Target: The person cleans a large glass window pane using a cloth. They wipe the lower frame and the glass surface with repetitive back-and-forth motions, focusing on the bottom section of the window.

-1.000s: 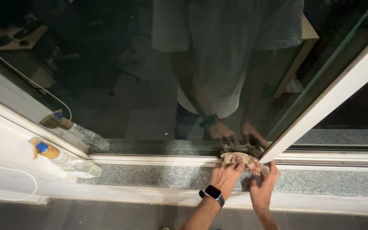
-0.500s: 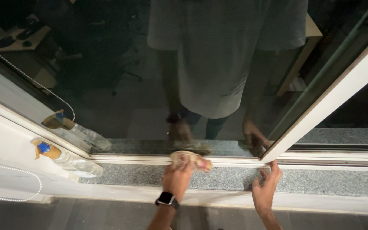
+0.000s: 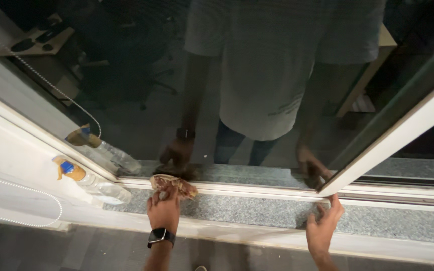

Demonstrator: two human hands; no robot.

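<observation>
My left hand (image 3: 163, 210), with a black watch on its wrist, presses a crumpled brownish cloth (image 3: 174, 185) against the white bottom frame of the window (image 3: 237, 189). The cloth lies on the frame's left part, close to the window's lower left corner. My right hand (image 3: 322, 227) rests on the speckled grey stone sill (image 3: 247, 211), fingertips touching the foot of the slanted white window post (image 3: 393, 145). It holds nothing. The dark glass (image 3: 141, 100) mirrors me and both hands.
A clear plastic bottle (image 3: 94, 183) with a blue and orange label lies on the sill's left end against the white wall. A beaded cord (image 3: 21, 221) hangs in a loop on that wall. A dark floor (image 3: 227, 256) lies below the sill.
My left hand has slid the cloth leftward along the window's bottom frame, from beside the right hand to near the left corner. The right hand has stayed by the post.
</observation>
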